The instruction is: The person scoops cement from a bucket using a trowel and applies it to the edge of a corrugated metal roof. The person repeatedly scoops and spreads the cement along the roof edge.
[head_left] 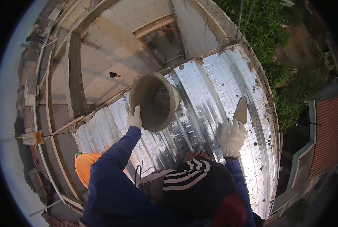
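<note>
While the fingers of the left hand (134, 118) grasped the bucket (139, 90) by its rim over the deck (225, 77), those of the right hand (232, 140), to the bucket's right, gripped a trowel (241, 112). Steadying the bucket seemed the step; shifting it called for a firm hold.

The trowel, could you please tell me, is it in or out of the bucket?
Out: the right hand holds the trowel to the right of the bucket.

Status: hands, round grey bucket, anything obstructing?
Left white-gloved hand gripping grey bucket by rim, mouth facing camera. Right white-gloved hand holding pointed metal trowel. Only ribbed silver metal decking seen between the two.
</note>
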### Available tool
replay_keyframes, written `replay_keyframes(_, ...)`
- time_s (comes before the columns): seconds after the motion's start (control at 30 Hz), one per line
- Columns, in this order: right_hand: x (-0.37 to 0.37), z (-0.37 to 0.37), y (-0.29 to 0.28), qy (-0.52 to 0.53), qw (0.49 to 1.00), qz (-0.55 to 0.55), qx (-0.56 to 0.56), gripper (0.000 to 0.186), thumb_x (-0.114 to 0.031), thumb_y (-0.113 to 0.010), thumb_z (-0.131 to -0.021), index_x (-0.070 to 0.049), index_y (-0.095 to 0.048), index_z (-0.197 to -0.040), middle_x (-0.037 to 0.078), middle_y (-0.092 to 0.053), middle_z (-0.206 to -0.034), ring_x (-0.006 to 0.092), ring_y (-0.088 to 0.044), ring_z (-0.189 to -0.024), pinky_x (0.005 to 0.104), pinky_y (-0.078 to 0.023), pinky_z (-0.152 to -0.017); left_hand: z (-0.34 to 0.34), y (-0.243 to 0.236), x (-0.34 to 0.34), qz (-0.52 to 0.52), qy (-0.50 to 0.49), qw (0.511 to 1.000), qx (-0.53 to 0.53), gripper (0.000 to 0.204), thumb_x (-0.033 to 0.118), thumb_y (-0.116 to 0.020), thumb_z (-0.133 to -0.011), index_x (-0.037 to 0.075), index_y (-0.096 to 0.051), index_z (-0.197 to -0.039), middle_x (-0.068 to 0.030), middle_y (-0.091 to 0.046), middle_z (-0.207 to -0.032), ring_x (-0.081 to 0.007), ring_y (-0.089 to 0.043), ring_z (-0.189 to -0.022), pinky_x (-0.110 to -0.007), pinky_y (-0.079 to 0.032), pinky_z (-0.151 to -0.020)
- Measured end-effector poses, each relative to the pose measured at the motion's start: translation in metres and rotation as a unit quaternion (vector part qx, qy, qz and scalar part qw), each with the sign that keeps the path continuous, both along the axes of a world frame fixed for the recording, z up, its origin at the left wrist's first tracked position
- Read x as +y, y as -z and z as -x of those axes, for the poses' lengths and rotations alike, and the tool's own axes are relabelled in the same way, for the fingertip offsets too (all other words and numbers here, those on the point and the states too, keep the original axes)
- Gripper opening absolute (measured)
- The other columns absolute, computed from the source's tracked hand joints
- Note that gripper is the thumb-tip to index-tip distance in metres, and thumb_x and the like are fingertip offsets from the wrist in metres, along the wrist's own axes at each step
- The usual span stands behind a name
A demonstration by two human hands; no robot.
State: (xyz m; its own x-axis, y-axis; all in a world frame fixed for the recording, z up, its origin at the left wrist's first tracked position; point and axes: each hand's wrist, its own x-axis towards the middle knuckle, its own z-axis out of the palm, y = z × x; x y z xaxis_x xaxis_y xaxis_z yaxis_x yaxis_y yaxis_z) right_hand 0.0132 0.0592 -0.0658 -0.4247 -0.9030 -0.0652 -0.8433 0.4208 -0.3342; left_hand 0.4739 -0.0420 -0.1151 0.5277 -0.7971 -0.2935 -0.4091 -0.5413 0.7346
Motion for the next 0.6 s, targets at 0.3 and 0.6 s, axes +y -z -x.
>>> replay_keyframes(0.3,-0.141,-0.104,0.020,-0.096,0.993,0.034,-0.052,0.070,-0.045,-0.080,-0.096,-0.008,-0.068,-0.155,0.027,-0.060,-0.161,0.0491,-0.054,-0.151,0.0633,-0.040,-0.127,-0.004,0.043,0.002,0.018,-0.091,0.970,0.226,0.076,0.047,-0.083,-0.107,-0.006,-0.064,-0.158,-0.0198,-0.075,-0.149,-0.0306,-0.074,-0.132,-0.042,-0.057,-0.114)
replay_keyframes(0.6,-0.185,-0.125,0.049,-0.099,0.995,0.019,0.011,0.083,-0.058,-0.083,-0.091,-0.012,-0.068,-0.158,0.029,-0.054,-0.169,0.0498,-0.041,-0.163,0.0694,-0.028,-0.134,-0.002,0.037,0.011,0.006,-0.163,0.931,0.328,0.068,0.037,-0.081,-0.110,-0.006,-0.060,-0.158,-0.0176,-0.073,-0.149,-0.0269,-0.071,-0.134,-0.040,-0.054,-0.119)
